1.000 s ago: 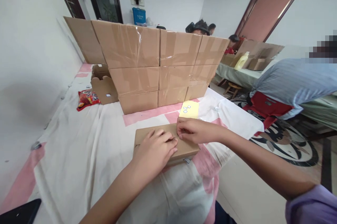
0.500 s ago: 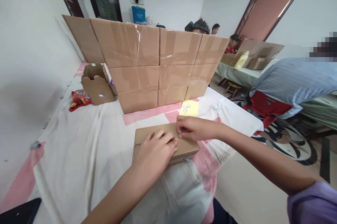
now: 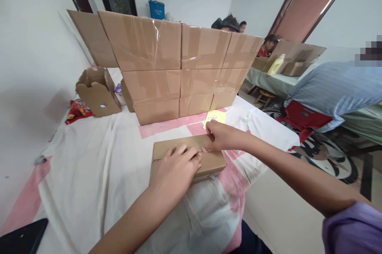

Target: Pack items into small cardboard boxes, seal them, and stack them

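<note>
Box [image 3: 210, 161] under my loosely open left hand [image 3: 179, 164]
My right hand [image 3: 225, 134] curls over the box's top, grip unclear.

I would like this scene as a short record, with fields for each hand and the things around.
Left hand: rests on closed cardboard box
Right hand: at box top, fingers bent; grip unclear
Beyond box: yellow sheet, taped cardboard wall
Far left: open carton, red packet
Near left: dark flat device
Table cover: white-and-pink cloth

Red packet [image 3: 78, 111] beside open carton [image 3: 100, 98]; pale yellow bottle [image 3: 276, 65] on far table [image 3: 279, 83].
</note>
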A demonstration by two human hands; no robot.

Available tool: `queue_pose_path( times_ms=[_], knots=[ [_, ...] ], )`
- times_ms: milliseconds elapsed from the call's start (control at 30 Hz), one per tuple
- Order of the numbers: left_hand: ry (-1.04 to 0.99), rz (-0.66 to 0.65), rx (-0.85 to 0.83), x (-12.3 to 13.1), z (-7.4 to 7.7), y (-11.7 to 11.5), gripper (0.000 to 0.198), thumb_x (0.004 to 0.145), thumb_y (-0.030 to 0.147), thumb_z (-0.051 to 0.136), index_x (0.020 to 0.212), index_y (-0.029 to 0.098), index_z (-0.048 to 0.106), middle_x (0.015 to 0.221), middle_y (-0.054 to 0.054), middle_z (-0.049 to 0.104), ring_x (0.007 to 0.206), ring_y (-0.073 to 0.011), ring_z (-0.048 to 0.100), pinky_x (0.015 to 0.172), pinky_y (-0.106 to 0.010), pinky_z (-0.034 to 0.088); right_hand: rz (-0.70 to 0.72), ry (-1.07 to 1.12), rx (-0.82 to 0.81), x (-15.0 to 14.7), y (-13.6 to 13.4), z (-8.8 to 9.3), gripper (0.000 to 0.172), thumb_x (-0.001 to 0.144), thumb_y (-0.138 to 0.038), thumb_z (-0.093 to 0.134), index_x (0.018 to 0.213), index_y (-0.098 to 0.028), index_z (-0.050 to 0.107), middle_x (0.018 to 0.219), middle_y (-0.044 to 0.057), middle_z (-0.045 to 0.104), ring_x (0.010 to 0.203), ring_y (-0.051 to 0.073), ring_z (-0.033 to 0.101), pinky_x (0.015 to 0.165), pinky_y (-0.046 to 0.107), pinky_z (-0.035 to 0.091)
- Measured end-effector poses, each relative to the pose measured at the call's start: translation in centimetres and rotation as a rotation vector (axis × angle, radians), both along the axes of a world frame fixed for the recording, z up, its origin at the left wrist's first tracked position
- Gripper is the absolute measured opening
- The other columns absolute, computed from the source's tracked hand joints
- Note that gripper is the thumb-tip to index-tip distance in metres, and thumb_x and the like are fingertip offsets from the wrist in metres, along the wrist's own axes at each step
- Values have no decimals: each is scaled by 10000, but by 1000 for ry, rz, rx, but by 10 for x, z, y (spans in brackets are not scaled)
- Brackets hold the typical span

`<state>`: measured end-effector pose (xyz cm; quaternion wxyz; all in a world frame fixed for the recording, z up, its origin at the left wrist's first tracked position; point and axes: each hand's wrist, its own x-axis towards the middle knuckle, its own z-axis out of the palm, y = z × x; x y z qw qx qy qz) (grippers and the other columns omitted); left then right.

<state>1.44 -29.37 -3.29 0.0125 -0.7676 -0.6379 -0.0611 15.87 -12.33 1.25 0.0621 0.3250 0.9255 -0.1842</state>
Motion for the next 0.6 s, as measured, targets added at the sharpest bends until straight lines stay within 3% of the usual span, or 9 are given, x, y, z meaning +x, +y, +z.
queue_pose_path(
  times_ms=[67, 167, 267, 467, 600],
  knots=[
    [-1, 3, 3, 0, 0, 0, 291, 1041, 253, 433, 1211, 215, 666, 1215, -14, 701, 1106, -266, 585, 890, -461, 443, -63, -10, -122, 2, 6, -5, 560, 688, -494, 828, 1033, -199, 500, 1050, 65, 565, 825, 209, 549, 646, 284, 393],
    [2, 0, 21, 1, 0, -1, 294, 1045, 256, 425, 1194, 212, 675, 1173, -15, 714, 1077, -259, 591, 872, -450, 440, -81, 31, -339, 6, 10, -15, 470, 763, -509, 752, 1017, -199, 506, 990, 47, 593, 853, 214, 563, 651, 282, 408],
    [15, -7, 57, 0, -3, -1, 285, 1040, 258, 444, 1190, 210, 682, 1154, -18, 726, 1063, -255, 600, 874, -442, 438, -85, 137, -321, 10, 8, -27, 382, 800, -492, 700, 928, -198, 493, 944, 28, 571, 857, 210, 551, 654, 281, 398],
    [-15, -123, 239, -1, -11, 3, 296, 1043, 223, 433, 1216, 236, 672, 1427, 10, 637, 1188, -231, 589, 977, -436, 418, -103, 215, -357, 15, 6, -36, 351, 788, -444, 696, 923, -210, 471, 910, 4, 539, 841, 197, 536, 647, 270, 401],
    [-115, -195, 280, 4, -16, 6, 355, 1027, 382, 501, 1330, 231, 608, 1340, -21, 697, 1145, -220, 629, 1025, -447, 424, -113, 235, -350, 17, 5, -37, 329, 786, -419, 693, 922, -213, 475, 910, 3, 546, 832, 192, 536, 663, 277, 412]
  ],
)
